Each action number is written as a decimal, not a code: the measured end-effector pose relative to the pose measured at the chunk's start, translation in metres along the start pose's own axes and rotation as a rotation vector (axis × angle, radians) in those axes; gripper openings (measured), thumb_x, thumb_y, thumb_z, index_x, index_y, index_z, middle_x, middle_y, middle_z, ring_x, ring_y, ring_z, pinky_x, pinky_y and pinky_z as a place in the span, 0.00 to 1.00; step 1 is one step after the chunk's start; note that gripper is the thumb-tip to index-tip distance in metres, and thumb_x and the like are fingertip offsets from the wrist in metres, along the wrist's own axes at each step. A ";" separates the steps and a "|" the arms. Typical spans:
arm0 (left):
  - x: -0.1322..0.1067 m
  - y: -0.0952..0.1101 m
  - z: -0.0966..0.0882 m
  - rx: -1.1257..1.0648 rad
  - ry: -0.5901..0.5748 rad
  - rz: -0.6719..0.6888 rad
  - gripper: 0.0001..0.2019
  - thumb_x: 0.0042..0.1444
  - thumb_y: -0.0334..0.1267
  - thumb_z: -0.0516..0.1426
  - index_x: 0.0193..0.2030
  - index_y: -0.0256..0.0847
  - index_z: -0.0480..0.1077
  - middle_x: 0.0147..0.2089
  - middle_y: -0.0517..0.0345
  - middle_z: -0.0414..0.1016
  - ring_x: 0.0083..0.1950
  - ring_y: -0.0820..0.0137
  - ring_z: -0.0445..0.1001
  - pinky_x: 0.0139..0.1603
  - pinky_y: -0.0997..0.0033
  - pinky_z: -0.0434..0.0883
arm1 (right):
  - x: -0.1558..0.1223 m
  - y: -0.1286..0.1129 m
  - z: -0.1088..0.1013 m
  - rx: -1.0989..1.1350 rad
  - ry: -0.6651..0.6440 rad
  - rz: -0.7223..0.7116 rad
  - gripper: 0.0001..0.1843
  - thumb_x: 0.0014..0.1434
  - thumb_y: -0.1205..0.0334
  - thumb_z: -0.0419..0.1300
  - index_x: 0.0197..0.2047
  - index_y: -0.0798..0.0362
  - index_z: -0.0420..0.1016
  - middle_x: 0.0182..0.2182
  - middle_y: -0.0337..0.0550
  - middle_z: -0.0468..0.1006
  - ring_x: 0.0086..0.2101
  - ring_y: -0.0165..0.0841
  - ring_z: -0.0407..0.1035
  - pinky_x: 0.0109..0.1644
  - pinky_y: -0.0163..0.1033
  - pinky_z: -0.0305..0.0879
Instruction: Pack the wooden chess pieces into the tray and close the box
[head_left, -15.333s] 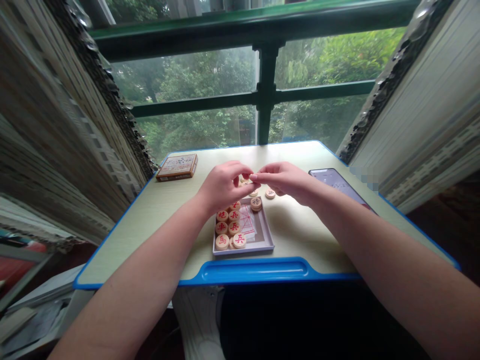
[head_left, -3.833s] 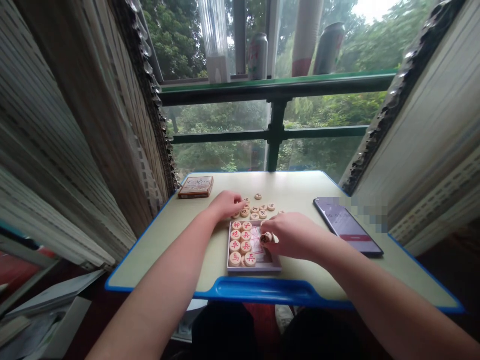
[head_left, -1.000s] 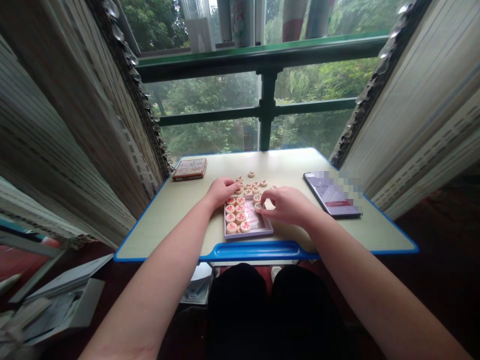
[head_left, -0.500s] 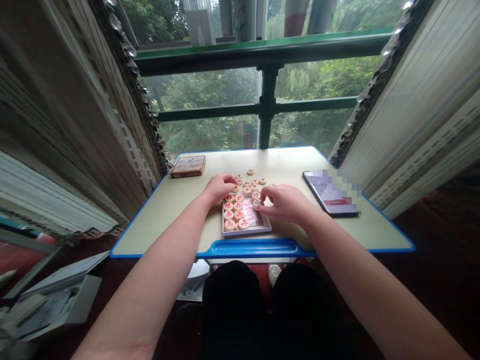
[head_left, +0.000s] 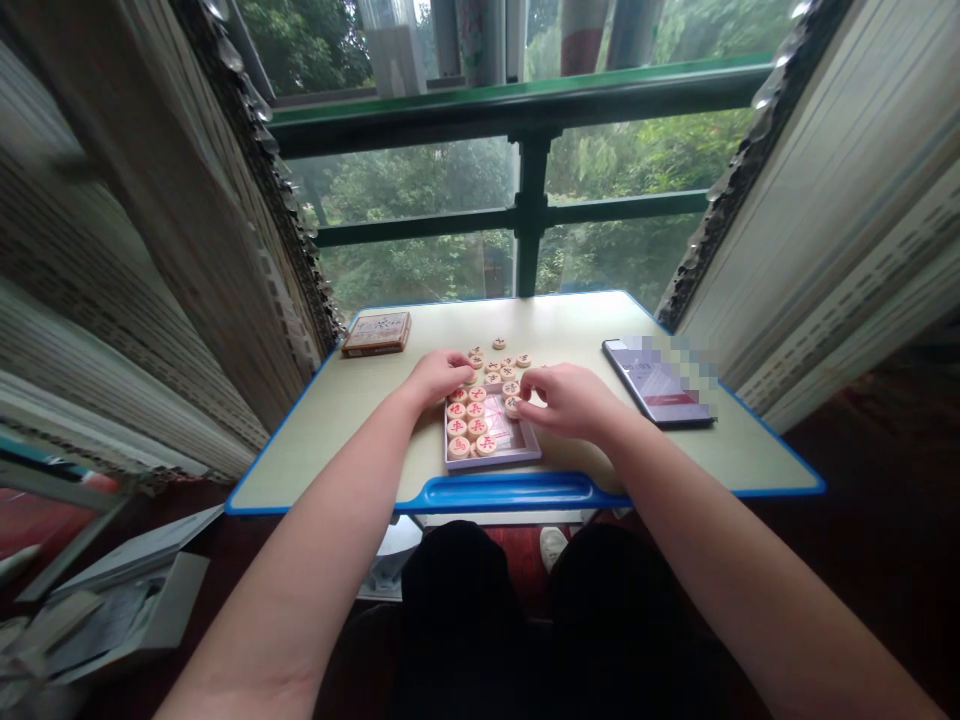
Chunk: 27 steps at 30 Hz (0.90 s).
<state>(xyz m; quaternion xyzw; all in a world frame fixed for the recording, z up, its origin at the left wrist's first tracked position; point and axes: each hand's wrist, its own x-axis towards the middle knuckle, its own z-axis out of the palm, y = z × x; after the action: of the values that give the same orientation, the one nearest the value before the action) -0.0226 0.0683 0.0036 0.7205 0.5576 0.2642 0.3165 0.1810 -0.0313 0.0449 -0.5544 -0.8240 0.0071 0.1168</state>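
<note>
A shallow box tray (head_left: 531,447) sits near the front of the table. Red-marked Chinese chess pieces (head_left: 476,410) fill its left side in two columns; a folded sheet (head_left: 496,425) shows at its bottom. My right hand (head_left: 566,398) reaches over the tray's right edge, thumb and fingers closed on a dark-marked Chinese chess piece (head_left: 512,407). Just behind that lies another dark-marked piece (head_left: 511,388) in the tray. At the back left corner my left hand (head_left: 439,376) is curled, its fingertips around a Chinese chess piece (head_left: 470,378) that is partly covered.
Several loose pieces (head_left: 507,373) lie behind the tray, one piece (head_left: 499,343) farther back. A flat brown box (head_left: 376,334) is at the back left and a phone (head_left: 656,385) at the right. The folding table (head_left: 322,440) has a blue rim and faces a window.
The right hand has lowered slightly with its piece at the tray's right side. The left hand stays almost where it was. The whole view has shifted a little.
</note>
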 end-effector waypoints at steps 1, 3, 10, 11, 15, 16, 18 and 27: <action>0.000 -0.001 0.000 0.017 0.005 0.015 0.16 0.40 0.41 0.58 0.35 0.37 0.76 0.31 0.55 0.77 0.31 0.68 0.72 0.32 0.71 0.67 | 0.001 0.000 0.002 -0.013 0.021 0.006 0.12 0.55 0.53 0.54 0.33 0.50 0.74 0.27 0.41 0.76 0.27 0.32 0.66 0.28 0.35 0.48; 0.001 -0.002 0.000 0.031 0.009 0.047 0.16 0.40 0.43 0.58 0.35 0.37 0.76 0.33 0.54 0.77 0.33 0.67 0.72 0.35 0.70 0.68 | 0.002 0.000 0.005 -0.034 0.068 0.026 0.13 0.57 0.54 0.51 0.33 0.50 0.75 0.26 0.42 0.77 0.27 0.32 0.66 0.28 0.36 0.47; 0.001 -0.001 -0.003 -0.041 0.009 0.015 0.17 0.39 0.44 0.61 0.37 0.36 0.76 0.35 0.53 0.77 0.34 0.67 0.72 0.34 0.70 0.67 | 0.004 0.002 0.006 -0.024 0.124 0.082 0.16 0.59 0.52 0.50 0.35 0.51 0.76 0.28 0.43 0.78 0.28 0.32 0.67 0.28 0.36 0.47; 0.000 0.000 -0.003 -0.083 -0.005 0.002 0.18 0.39 0.43 0.61 0.37 0.36 0.76 0.35 0.53 0.77 0.34 0.68 0.72 0.33 0.70 0.67 | 0.004 0.002 0.005 -0.016 0.129 0.084 0.16 0.59 0.52 0.50 0.34 0.51 0.76 0.27 0.43 0.78 0.28 0.32 0.67 0.28 0.36 0.47; -0.003 0.005 -0.004 -0.163 -0.032 -0.018 0.16 0.37 0.39 0.61 0.36 0.35 0.76 0.34 0.52 0.77 0.35 0.67 0.72 0.33 0.70 0.67 | 0.003 0.002 0.004 0.007 0.126 0.079 0.18 0.59 0.50 0.50 0.33 0.51 0.76 0.26 0.42 0.78 0.27 0.32 0.66 0.28 0.35 0.47; -0.003 0.006 -0.004 -0.162 -0.032 -0.019 0.15 0.37 0.38 0.61 0.35 0.35 0.76 0.34 0.52 0.77 0.35 0.67 0.72 0.34 0.70 0.67 | 0.002 0.002 0.003 0.008 0.121 0.079 0.18 0.59 0.50 0.50 0.32 0.51 0.76 0.26 0.42 0.78 0.26 0.32 0.66 0.27 0.35 0.46; -0.004 0.007 -0.003 -0.164 -0.035 -0.023 0.15 0.37 0.39 0.61 0.35 0.36 0.76 0.34 0.53 0.77 0.35 0.67 0.72 0.34 0.70 0.67 | 0.002 0.001 0.004 0.006 0.116 0.080 0.19 0.59 0.49 0.50 0.32 0.51 0.76 0.26 0.42 0.77 0.27 0.32 0.66 0.27 0.35 0.46; -0.004 0.004 -0.005 -0.174 -0.058 -0.009 0.20 0.36 0.42 0.65 0.37 0.33 0.76 0.34 0.51 0.77 0.35 0.67 0.73 0.35 0.69 0.67 | 0.003 0.001 0.005 0.000 0.109 0.074 0.18 0.59 0.50 0.50 0.32 0.50 0.76 0.26 0.42 0.77 0.27 0.32 0.66 0.28 0.36 0.47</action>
<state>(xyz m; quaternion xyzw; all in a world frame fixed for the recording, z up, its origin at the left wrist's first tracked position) -0.0247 0.0646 0.0092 0.6951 0.5264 0.2893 0.3950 0.1796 -0.0274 0.0409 -0.5841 -0.7953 -0.0189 0.1611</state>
